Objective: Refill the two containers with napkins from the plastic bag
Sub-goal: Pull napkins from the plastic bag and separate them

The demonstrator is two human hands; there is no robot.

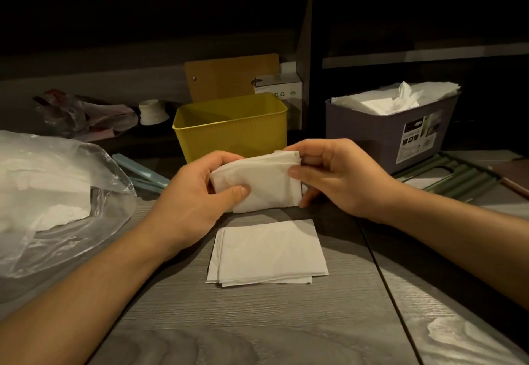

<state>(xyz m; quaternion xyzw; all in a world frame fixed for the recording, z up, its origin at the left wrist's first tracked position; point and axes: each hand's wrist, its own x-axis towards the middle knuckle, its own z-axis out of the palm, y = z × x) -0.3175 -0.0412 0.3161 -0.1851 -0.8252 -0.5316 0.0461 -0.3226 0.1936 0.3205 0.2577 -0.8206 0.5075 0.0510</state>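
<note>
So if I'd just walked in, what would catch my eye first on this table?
Probably the two bare hands at the centre, left hand and right hand, together gripping a folded wad of white paper napkins. Just behind stands an open yellow plastic container, and to its right a grey plastic container heaped with napkins. A clear plastic bag of napkins bulges at the left.

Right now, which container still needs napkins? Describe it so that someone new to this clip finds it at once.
Start from the grey wood-grain table and look just beyond the two hands holding a wad of napkins. There stands the yellow container, a ribbed rectangular tub, open on top. Unlike the purple container to its right, heaped with white napkins, no napkins show inside it.
</note>
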